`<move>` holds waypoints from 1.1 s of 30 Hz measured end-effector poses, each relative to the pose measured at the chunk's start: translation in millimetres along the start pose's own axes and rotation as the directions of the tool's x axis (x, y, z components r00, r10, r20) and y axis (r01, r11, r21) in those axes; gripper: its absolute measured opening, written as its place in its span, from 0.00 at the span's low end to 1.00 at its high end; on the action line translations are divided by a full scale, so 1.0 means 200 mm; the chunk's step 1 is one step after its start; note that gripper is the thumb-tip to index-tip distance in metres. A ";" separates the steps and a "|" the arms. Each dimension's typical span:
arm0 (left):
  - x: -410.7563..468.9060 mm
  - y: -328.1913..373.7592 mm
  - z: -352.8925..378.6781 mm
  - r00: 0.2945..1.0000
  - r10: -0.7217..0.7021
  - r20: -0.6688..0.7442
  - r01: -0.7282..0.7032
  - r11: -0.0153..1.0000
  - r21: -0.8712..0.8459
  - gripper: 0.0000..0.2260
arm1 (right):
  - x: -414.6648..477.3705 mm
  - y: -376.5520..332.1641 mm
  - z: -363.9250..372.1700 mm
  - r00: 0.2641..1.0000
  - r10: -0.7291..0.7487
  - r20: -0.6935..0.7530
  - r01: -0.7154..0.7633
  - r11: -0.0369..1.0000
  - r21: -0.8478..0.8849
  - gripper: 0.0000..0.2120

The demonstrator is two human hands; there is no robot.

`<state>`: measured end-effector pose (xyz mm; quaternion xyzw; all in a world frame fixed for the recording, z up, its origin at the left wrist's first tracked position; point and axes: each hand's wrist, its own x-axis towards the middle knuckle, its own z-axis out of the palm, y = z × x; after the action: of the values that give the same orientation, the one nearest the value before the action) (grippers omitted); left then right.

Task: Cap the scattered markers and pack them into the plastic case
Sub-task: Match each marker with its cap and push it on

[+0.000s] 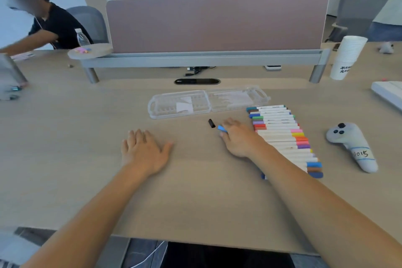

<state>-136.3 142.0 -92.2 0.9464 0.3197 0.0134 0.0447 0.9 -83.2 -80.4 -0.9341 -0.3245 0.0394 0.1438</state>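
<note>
- Bare forearms are seen reaching in from the near edge of the pale wooden desk, both ending in hands laid on its surface.
- A row of white-barrelled markers with coloured caps is laid side by side on the desk, right of centre, just beside the right hand.
- A small blue marker cap is pinched by the right fingers, which are closed on it low over the desk.
- A loose black marker cap is seen lying on the desk just left of the blue one, apart from the hand.
- A clear plastic case is laid open and flat beyond the caps, no markers visible in either half.
- The left hand is rested palm down, its fingers spread apart and holding nothing.
- A grey handheld controller with a handwritten label is placed right of the markers.
- A stack of white paper cups is stood farther back at the right, beside a mauve desk divider panel.
</note>
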 end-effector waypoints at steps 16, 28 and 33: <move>-0.01 0.30 -0.07 0.944 0.304 -0.133 -0.316 0.706 -0.634 0.27 | -0.05 0.03 -0.03 0.995 -0.013 -0.096 0.018 0.999 0.046 0.09; -0.01 0.18 -0.07 0.891 0.441 -0.109 -0.454 0.854 -0.253 0.11 | 0.10 -0.04 -0.08 0.986 -0.007 -0.165 0.018 0.998 0.064 0.10; 0.00 0.23 -0.09 0.867 0.487 -0.106 -0.498 0.852 -0.164 0.10 | 0.28 -0.15 -0.05 0.996 0.054 -0.076 -0.054 0.999 0.001 0.11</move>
<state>-109.5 106.1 -69.9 0.9874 0.0653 0.0827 0.1181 29.5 -28.1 -60.9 -0.9434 -0.2933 0.0077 0.1544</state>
